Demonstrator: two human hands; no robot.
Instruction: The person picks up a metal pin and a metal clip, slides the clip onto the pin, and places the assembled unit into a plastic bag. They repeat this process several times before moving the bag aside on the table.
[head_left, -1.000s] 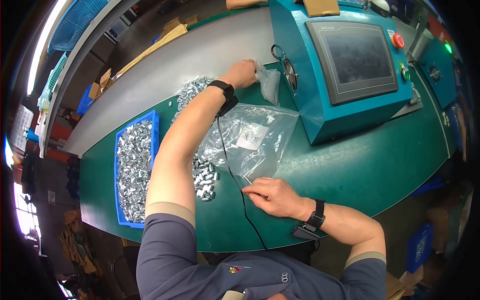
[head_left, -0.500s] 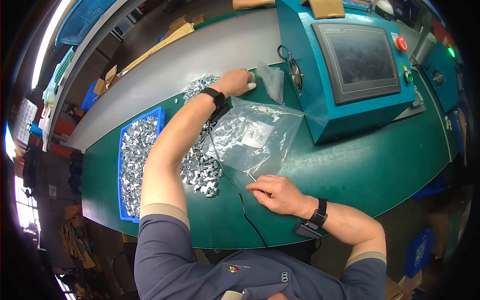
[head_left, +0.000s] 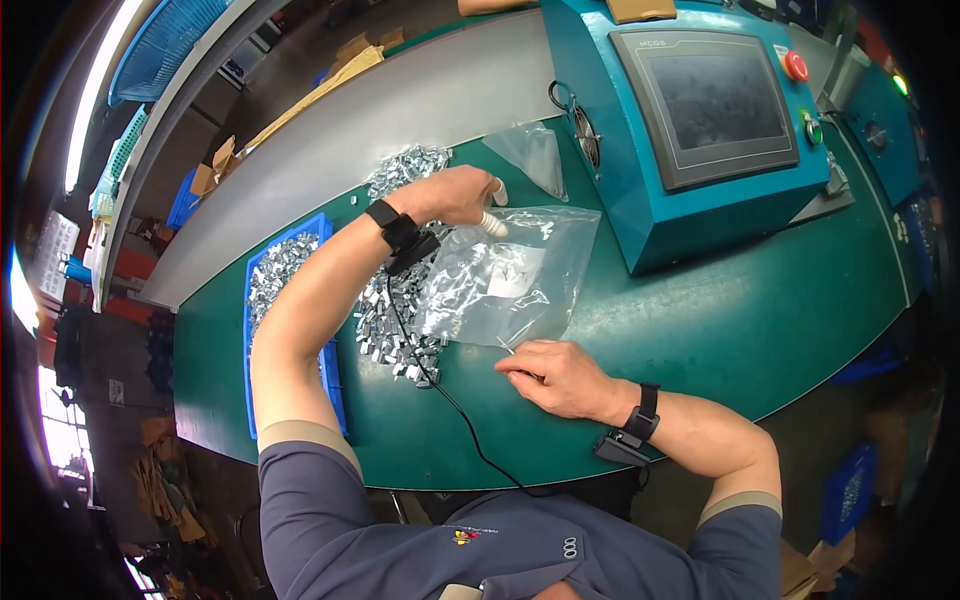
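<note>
The desk [head_left: 700, 330] is covered in dark green matting, and behind it runs a long grey strip [head_left: 400, 120] like a conveyor bed. A clear plastic bag [head_left: 510, 275] lies flat on the green surface in front of the person. The left hand [head_left: 455, 195] reaches over its far edge, fingers curled and capped with white finger cots, touching the bag's top; whether it pinches the film I cannot tell. The right hand [head_left: 560, 378] rests at the bag's near corner, fingers closed on the edge. A heap of small shiny metal parts [head_left: 395, 320] lies just left of the bag, beside a blue tray [head_left: 255, 330] holding more. A teal machine [head_left: 690, 110] with a dark screen stands at the right. Cardboard pieces [head_left: 320, 85] and blue crates [head_left: 160, 45] line the floor beyond.
</note>
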